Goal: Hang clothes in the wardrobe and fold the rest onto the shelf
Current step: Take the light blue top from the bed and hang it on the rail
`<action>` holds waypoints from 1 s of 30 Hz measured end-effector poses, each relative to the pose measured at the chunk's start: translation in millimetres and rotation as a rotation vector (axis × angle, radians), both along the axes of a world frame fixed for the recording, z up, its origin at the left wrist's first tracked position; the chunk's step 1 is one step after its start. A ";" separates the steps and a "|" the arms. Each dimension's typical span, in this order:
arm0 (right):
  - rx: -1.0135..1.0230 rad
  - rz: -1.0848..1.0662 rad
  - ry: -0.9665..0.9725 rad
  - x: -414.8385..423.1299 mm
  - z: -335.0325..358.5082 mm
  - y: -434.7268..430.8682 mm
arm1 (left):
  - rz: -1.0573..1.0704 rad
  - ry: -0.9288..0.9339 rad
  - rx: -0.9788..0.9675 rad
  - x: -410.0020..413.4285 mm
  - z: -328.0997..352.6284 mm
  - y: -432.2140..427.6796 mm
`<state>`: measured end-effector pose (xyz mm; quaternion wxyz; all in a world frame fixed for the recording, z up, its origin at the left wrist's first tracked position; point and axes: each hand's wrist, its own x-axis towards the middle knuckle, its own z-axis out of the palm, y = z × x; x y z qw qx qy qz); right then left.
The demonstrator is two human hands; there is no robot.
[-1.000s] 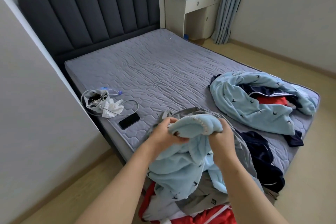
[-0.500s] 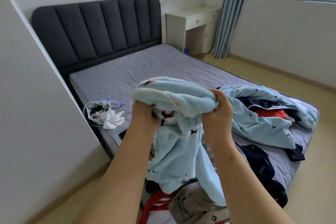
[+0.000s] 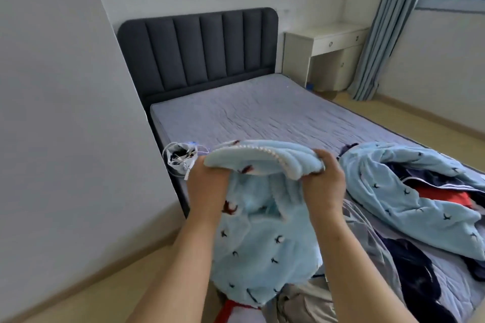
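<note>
A fluffy light-blue garment (image 3: 265,249) with small dark bird prints and a pearl-trimmed collar hangs in the air over the foot of the bed. My left hand (image 3: 207,191) grips its top edge on the left. My right hand (image 3: 324,186) grips the same edge on the right. A second light-blue printed garment (image 3: 409,191) lies crumpled on the mattress to the right, around dark navy and red clothes (image 3: 446,195). More clothes, grey, navy and red, are heaped below my arms (image 3: 367,257).
The grey quilted mattress (image 3: 262,118) with a dark padded headboard (image 3: 199,47) fills the middle. A small pouch with white cables (image 3: 181,156) sits at its left edge. A white wall panel (image 3: 65,113) stands left. A white desk (image 3: 325,52) and blue curtain (image 3: 383,29) are far right.
Both hands lifted the light-blue garment off the clothes heap and raised it, so it now hangs free. The view tilted up and swung towards the left wall.
</note>
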<state>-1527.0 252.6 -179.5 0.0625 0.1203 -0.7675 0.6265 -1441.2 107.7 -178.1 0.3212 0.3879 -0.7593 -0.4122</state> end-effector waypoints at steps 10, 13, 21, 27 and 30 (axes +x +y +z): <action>0.360 0.568 -0.574 68.0 -97.3 -49.6 | 0.407 0.303 1.160 100.9 -90.0 -25.6; 0.392 0.666 -0.661 95.7 -95.6 -74.8 | 0.268 0.476 1.227 149.9 -98.0 -35.1; 0.295 0.932 -0.884 203.7 -85.1 -154.3 | 0.154 0.769 1.119 298.3 -81.0 -54.0; 0.316 1.259 -0.897 348.1 -66.1 -199.3 | 0.557 0.776 0.933 450.7 -65.5 -47.6; 0.294 1.399 -0.868 425.3 -54.5 -210.8 | 0.783 0.742 0.874 529.0 -52.6 -40.4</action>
